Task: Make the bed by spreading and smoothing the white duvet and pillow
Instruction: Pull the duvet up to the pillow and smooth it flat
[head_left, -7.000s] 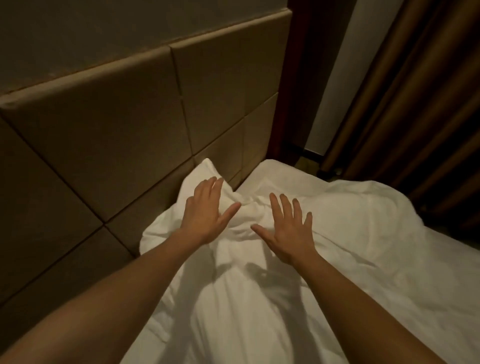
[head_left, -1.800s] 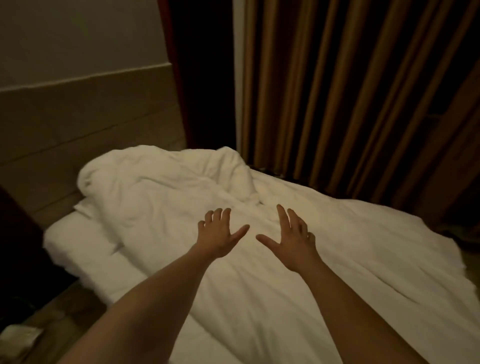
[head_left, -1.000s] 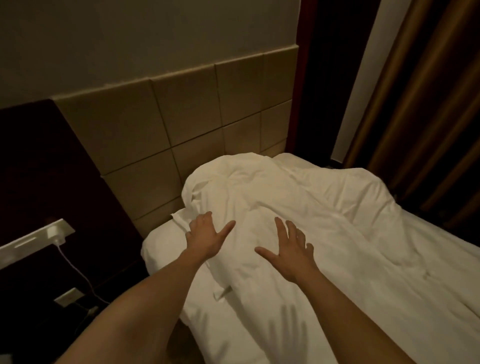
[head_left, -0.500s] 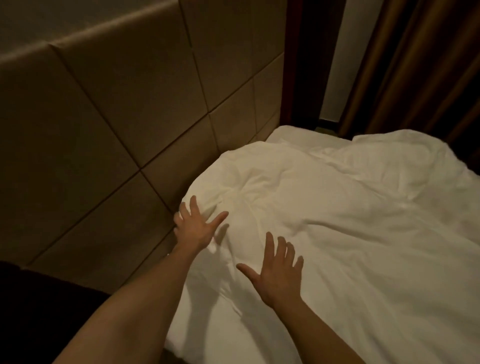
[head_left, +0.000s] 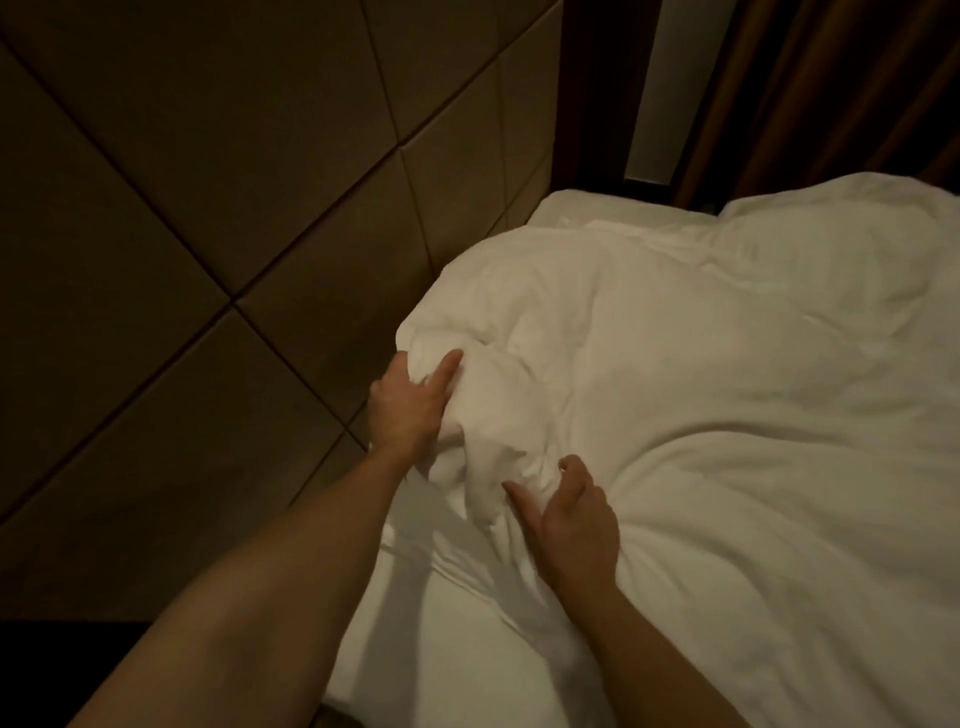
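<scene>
The white duvet (head_left: 701, 374) lies rumpled over most of the bed, bunched at its near-left corner by the headboard. My left hand (head_left: 408, 402) grips that bunched corner, fingers buried in the fabric and thumb on top. My right hand (head_left: 571, 525) grips a fold of the duvet a little nearer to me, fingers curled into the cloth. The white bed sheet (head_left: 431, 639) shows bare below the duvet's edge. No pillow can be told apart from the bedding; a rounded bulge under the duvet sits near the headboard.
A padded tan headboard (head_left: 249, 208) of square panels fills the left side, right against the bed. Brown curtains (head_left: 831, 88) hang behind the far side of the bed, with a pale strip of wall (head_left: 660, 88) beside them.
Both hands went from lying flat with spread fingers on the duvet to gripping its bunched corner. The view has moved closer to the headboard.
</scene>
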